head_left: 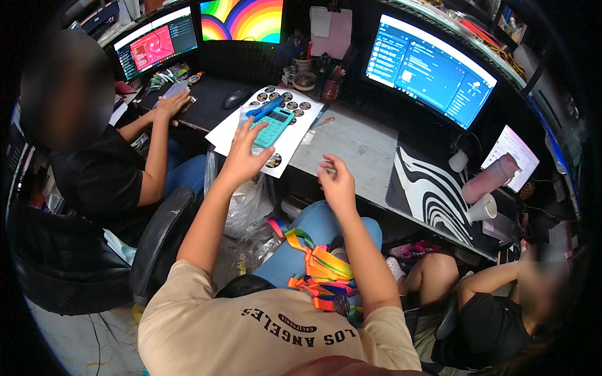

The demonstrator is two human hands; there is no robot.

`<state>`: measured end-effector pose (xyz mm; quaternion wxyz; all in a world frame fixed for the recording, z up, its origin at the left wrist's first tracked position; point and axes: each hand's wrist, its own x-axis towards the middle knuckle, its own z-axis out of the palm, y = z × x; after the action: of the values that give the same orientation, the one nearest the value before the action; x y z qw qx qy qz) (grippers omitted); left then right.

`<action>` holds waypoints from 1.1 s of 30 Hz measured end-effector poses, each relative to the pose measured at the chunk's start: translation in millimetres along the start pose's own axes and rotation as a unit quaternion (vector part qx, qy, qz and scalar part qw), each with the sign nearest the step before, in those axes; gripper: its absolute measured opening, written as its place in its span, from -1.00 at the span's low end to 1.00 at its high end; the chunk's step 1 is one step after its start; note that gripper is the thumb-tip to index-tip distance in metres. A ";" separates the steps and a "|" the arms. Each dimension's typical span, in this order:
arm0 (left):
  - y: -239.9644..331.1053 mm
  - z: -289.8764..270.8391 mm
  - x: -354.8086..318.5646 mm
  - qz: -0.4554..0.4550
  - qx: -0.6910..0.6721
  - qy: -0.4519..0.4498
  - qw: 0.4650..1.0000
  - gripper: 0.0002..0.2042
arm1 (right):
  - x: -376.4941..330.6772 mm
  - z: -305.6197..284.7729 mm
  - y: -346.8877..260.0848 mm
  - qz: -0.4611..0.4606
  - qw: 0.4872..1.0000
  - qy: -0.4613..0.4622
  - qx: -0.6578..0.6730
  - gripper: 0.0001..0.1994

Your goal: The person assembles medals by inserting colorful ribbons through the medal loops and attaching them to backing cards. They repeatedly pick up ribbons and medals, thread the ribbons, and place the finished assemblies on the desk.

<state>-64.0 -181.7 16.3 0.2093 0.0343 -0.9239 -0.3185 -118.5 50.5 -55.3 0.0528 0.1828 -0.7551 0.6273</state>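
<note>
My left hand [246,155] reaches over the desk with its fingers spread, at the near left edge of a turquoise calculator [273,130]. Its fingertips overlap the calculator in this view; whether they press on it I cannot tell. A blue long-handled tool [266,108], of a kind I cannot make out, lies against the calculator's far end. Under both are white sheets [285,161] printed with round dark labels. My right hand [337,182] hovers by the desk's front edge, fingers loosely bent and apart, holding nothing visible. Rainbow-striped ribbons [327,264], with a dark round medal [341,305], rest in my lap.
A black mouse [236,98] sits left of the sheets. To the right are a black-and-white patterned mat [426,191], a pink tumbler [486,183] and a white cup [481,208]. Monitors [429,72] line the back. Co-workers sit on both sides.
</note>
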 end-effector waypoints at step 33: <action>-93.5 -6.7 20.2 0.201 0.168 -0.142 0.954 -0.19 | 97.9 70.5 0.5 0.337 0.926 -0.107 0.134 -0.68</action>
<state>-86.2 -263.8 -27.9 0.1267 -0.1631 -0.9721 -0.1112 -198.9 -38.2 -40.2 -0.2683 -0.0111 -0.6821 0.6802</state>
